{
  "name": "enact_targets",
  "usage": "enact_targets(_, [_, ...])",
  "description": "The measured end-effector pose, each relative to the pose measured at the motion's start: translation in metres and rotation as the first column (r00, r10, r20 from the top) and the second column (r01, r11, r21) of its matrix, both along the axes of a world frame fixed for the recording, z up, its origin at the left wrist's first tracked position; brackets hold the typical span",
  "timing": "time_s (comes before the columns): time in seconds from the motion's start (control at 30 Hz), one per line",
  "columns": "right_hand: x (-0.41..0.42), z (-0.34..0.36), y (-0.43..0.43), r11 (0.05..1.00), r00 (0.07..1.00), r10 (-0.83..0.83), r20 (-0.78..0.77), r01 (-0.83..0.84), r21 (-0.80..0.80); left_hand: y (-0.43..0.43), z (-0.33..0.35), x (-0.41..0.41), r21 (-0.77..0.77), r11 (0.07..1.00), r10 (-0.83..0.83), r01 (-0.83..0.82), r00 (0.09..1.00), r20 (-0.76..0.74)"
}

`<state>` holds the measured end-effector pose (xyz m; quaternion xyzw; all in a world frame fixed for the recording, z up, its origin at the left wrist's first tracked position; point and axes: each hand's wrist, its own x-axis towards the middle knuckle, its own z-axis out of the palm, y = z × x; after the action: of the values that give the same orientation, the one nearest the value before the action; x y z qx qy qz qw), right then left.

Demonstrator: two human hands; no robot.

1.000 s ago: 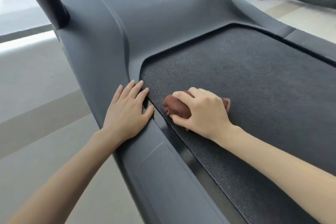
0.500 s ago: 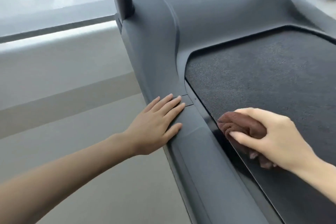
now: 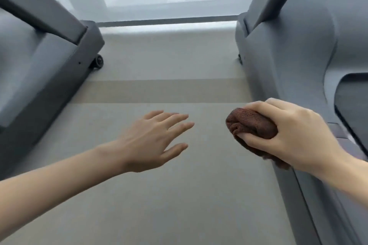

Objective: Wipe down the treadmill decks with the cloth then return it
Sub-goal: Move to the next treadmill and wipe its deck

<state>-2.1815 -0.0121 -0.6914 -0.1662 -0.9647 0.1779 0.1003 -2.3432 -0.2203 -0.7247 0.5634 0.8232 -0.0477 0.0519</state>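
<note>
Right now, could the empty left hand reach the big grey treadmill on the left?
Probably yes. The left hand hangs open over bare grey floor, and nothing stands between it and the left grey treadmill; it must stretch sideways.

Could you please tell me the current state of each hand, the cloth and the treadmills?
Left hand: open, over the floor, holding nothing.
Right hand: grips the cloth.
Cloth: bunched up, off the belt.
Left treadmill: untouched, standing on the floor.
Right treadmill: belt bare where visible.

Right hand (image 3: pixel 294 135) grips a bunched brown cloth (image 3: pixel 253 125) beside the grey treadmill (image 3: pixel 288 61) on the right — left hand (image 3: pixel 153 139), fingers spread, hovers above grey floor (image 3: pixel 159 205) — another grey treadmill (image 3: pixel 45 61) left.
</note>
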Motion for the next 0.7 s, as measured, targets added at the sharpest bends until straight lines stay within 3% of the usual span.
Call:
enact_targets(0.2, [-0.068,0.012,-0.08,0.979,0.985,0.174,-0.017,-0.174,-0.105,-0.095,0.01,-0.033,0.021,0.976,0.218,-0.218,0.974,-0.057])
enact_targets(0.47, [-0.105,0.027,-0.138,0.96,0.963,0.269,-0.01,-0.268,-0.078,-0.129,0.012,-0.048,0.105,0.954,0.285,-0.28,0.958,-0.036])
enact_targets(0.7, [-0.127,0.054,-0.176,0.9,0.899,0.435,0.05,-0.432,-0.062,-0.198,0.036,-0.02,0.08,0.882,0.468,-0.464,0.883,-0.039])
